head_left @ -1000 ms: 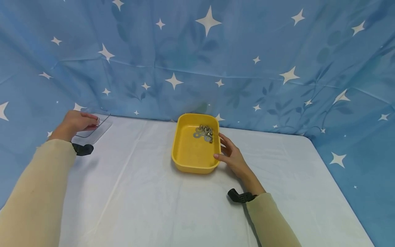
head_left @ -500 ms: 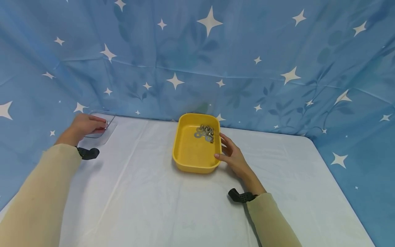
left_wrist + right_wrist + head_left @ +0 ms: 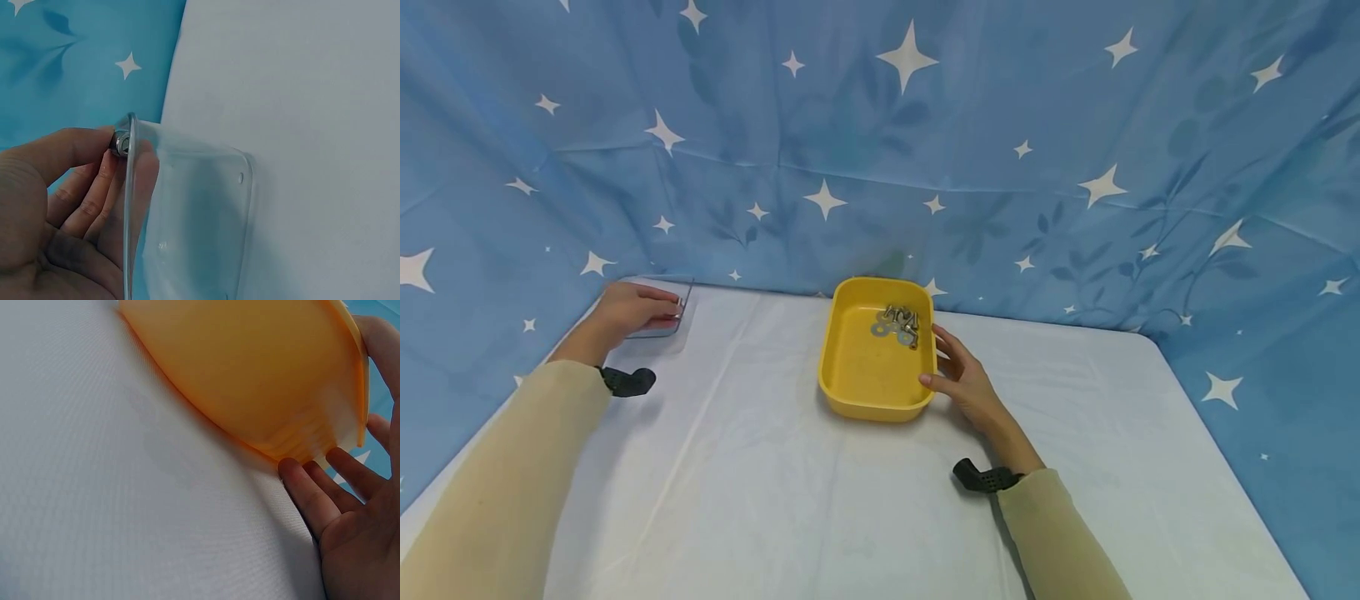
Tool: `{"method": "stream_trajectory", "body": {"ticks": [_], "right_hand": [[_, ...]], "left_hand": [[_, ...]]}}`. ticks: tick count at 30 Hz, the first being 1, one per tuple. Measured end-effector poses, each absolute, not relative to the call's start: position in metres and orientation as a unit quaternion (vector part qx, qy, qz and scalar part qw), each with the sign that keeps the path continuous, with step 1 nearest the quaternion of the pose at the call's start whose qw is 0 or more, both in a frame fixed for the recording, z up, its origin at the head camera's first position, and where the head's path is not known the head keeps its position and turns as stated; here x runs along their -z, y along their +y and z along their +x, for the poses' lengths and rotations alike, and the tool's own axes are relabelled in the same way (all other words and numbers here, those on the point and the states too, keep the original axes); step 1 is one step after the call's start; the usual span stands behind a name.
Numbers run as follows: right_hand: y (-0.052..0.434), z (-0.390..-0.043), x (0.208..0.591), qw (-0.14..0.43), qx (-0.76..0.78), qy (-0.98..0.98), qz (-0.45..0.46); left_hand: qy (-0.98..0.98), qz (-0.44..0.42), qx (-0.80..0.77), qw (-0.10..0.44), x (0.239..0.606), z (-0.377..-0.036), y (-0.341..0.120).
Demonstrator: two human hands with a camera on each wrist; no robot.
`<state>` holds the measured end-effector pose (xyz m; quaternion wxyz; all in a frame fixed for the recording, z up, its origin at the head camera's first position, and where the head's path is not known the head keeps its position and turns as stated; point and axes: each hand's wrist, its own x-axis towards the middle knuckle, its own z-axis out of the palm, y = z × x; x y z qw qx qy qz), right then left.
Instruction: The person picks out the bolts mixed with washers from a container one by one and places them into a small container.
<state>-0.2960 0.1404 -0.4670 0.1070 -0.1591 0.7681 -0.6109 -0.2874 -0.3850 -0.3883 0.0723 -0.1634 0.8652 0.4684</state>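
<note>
1. Left hand [image 3: 625, 312] pinches the rim of the clear tray [image 3: 194, 212], thumb on the outside and fingers [image 3: 94, 200] curled inside; a small metal bit [image 3: 120, 142] sits under the thumb at the rim. The clear tray is well left of the yellow tray [image 3: 874, 354], at the table's [image 3: 790, 500] back left corner, tilted up on one edge.
2. Risk: the grip is only a thin edge pinch on slick plastic. The clear tray could slip or twist out and drop flat.
3. Risk: the metal bit could pop loose from under the thumb and roll off the table edge just beyond.
4. Right hand [image 3: 962, 379] lies spread against the yellow tray's right wall, fingers straight, thumb at its near corner. It presses, no grip.
5. Bolts and washers [image 3: 897, 323] lie piled in the yellow tray's far right corner.
6. Risk: a sideways push with flat fingers could slide or tip the yellow tray; the wrist view shows its near side lifted slightly, though that cannot be told for sure. The pile could shift or spill.
7. Risk: the loose cloth under the yellow tray may bunch up and drag.
</note>
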Motion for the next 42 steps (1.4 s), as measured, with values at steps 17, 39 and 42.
{"method": "stream_trajectory", "body": {"ticks": [17,39,42], "right_hand": [[0.141,-0.295,0.466,0.108,0.604,0.775,-0.150],[0.141,-0.295,0.465,0.104,0.606,0.772,-0.164],[0.140,-0.295,0.466,0.104,0.605,0.773,-0.162]], "left_hand": [[0.870,-0.126,-0.467,0.098,0.393,-0.290,-0.362],[0.859,-0.077,-0.487,0.137,0.393,-0.288,-0.313],[0.857,-0.072,-0.491,0.138,0.392,-0.287,-0.307]]}}
